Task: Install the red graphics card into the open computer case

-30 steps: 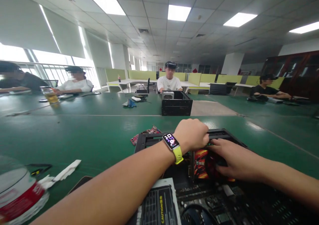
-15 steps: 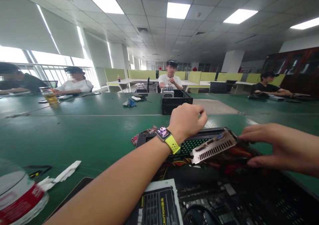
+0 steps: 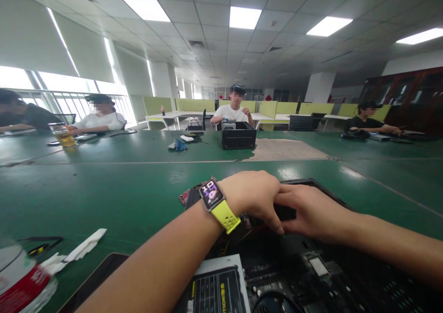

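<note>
I am pressing both hands together over the open computer case (image 3: 313, 182) lying on the green desk (image 3: 104, 183) in front of me. My left hand (image 3: 254, 195), with its yellow-strapped watch (image 3: 216, 201) on the wrist, is curling its fingers down onto a dark part inside the case, and my right hand (image 3: 308, 211) is lying just beside it, touching it. I cannot tell whether either grip is clamped on that part, since the hands are hiding it. The power supply (image 3: 216, 287) is sitting at the near edge of the case, below my left forearm. A crumpled white tissue (image 3: 78, 250) is lying on the desk to my left.
</note>
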Tool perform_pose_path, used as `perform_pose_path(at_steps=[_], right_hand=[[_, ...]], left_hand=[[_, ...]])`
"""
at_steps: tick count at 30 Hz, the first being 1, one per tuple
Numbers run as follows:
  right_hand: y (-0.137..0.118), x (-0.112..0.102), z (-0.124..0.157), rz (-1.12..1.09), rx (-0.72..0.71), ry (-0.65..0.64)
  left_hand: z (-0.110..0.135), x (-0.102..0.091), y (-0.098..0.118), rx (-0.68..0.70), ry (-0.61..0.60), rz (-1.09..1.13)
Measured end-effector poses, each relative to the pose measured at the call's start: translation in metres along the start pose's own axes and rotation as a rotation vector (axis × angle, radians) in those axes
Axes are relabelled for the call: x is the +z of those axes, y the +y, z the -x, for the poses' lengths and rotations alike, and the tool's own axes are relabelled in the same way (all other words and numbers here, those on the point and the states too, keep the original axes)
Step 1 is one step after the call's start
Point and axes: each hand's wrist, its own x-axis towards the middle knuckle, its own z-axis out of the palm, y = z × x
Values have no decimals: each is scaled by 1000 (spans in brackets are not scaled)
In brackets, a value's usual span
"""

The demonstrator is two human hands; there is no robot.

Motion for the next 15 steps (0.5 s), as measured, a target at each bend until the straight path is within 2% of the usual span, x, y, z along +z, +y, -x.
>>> perform_pose_path(at_steps=[3,5,8,10,12,15], right_hand=[[-3,12,-4,-69,-5,108],[-5,15,-4,-124,1,176],[-9,11,-1,-133,44,272],[-11,4,3,-26,132,278],[-13,0,8,136,250,117],[-13,9,8,340,330,-296]], left_hand=[[9,-3,10,-88,-2,-88],[14,-2,13,-121,52,-147],[23,2,13,-184,181,-220],[33,6,10,-221,207,-243],[43,11,6,-245,178,-265],[52,20,6,-244,155,-302]])
